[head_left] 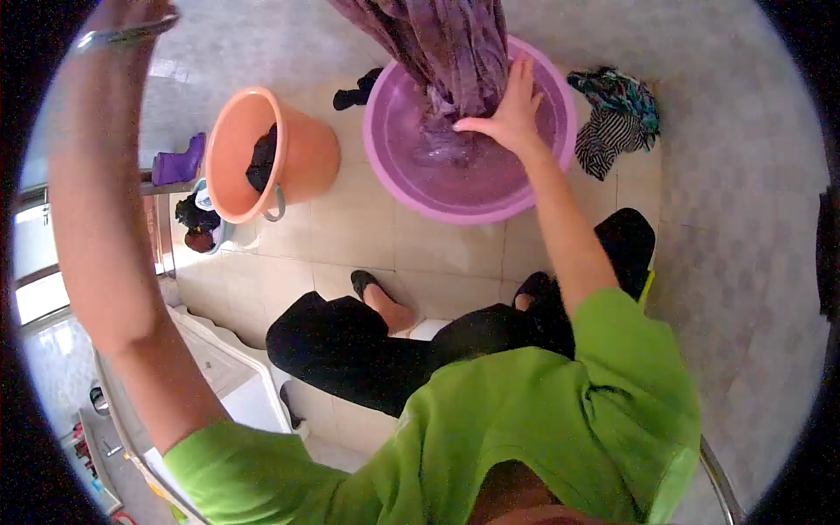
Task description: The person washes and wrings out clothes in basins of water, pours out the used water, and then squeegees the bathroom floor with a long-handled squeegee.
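A wet purple cloth (pixel 455 52) hangs down from the top edge into a pink basin (pixel 381 166) of water; its upper part is out of frame. Beside its lower end is my right hand (pixel 514 114), thumb and fingers spread, against or very near the cloth and not closed on it. My left arm is raised on the left side. Of my left hand (pixel 127 12), only the part just past a bracelet shows at the top edge, blurred; its fingers are out of view.
An orange bucket (pixel 311 153) with dark cloth inside stands left of the basin, near a small tub of clothes (pixel 199 223) and a purple boot (pixel 181 164). Black cloth (pixel 357 90) lies between bucket and basin. Patterned clothes (pixel 617 122) lie to the right.
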Demonstrator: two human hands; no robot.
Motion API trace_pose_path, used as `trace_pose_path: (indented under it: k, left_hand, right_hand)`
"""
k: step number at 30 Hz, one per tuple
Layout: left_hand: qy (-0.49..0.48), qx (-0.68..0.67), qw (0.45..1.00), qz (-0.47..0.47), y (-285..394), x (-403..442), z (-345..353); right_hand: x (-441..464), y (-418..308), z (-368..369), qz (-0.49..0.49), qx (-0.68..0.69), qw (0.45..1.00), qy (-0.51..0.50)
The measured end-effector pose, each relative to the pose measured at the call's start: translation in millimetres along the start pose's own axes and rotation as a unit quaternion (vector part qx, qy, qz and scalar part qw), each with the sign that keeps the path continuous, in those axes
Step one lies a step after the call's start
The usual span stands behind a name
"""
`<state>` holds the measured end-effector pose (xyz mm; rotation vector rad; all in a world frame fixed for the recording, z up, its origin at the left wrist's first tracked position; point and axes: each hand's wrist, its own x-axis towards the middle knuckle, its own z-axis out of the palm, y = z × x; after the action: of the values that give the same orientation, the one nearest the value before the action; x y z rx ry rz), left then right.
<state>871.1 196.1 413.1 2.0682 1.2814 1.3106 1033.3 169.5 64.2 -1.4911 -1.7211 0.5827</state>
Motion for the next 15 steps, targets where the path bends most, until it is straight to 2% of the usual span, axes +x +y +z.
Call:
trace_pose_path:
  k: [3, 5, 7, 8, 9, 10, 11, 12, 13, 14, 15]
  left_hand:
    - [0.073, -0.067, 0.995, -0.025, 8, -7, -32]
    - [0.119, -0.106, 0.986, -0.046, 6, -20, -52]
    - [0.164, -0.139, 0.974, -0.074, -3, -41, -68]
    - [0.185, -0.149, 0.967, -0.092, -11, -54, -73]
    - [0.205, -0.148, 0.961, -0.115, -22, -69, -78]
    - [0.213, -0.078, 0.968, -0.104, -39, -87, -78]
    - [0.242, -0.008, 0.954, -0.177, -57, -106, -81]
    - [0.185, 0.008, 0.972, -0.148, -88, -126, -83]
    - [0.142, 0.127, 0.959, -0.209, -106, -139, -74]
    - [0.131, 0.155, 0.943, -0.263, -121, -152, -55]
    - [0.066, 0.135, 0.951, -0.27, -156, -166, -45]
  right_hand:
    - [14, -13, 28, 0.048, 0.022, 0.998, 0.042]
    - [30, -8, 43, 0.044, -0.035, 0.995, 0.077]
    - [50, 14, 67, 0.027, 0.101, 0.985, 0.14]
    - [64, 32, 73, 0.027, 0.101, 0.985, 0.14]
    - [73, 34, 60, 0.028, 0.229, 0.971, 0.063]
    - [78, 35, 51, 0.045, 0.211, 0.976, 0.014]
    - [80, 14, 27, 0.06, 0.19, 0.979, -0.034]
    - [91, 8, 17, 0.073, 0.18, 0.98, -0.049]
    - [99, -3, 7, 0.081, 0.175, 0.98, -0.057]
    - [106, -14, -2, 0.089, 0.17, 0.979, -0.066]
    - [117, -40, -17, 0.051, 0.146, 0.986, -0.068]
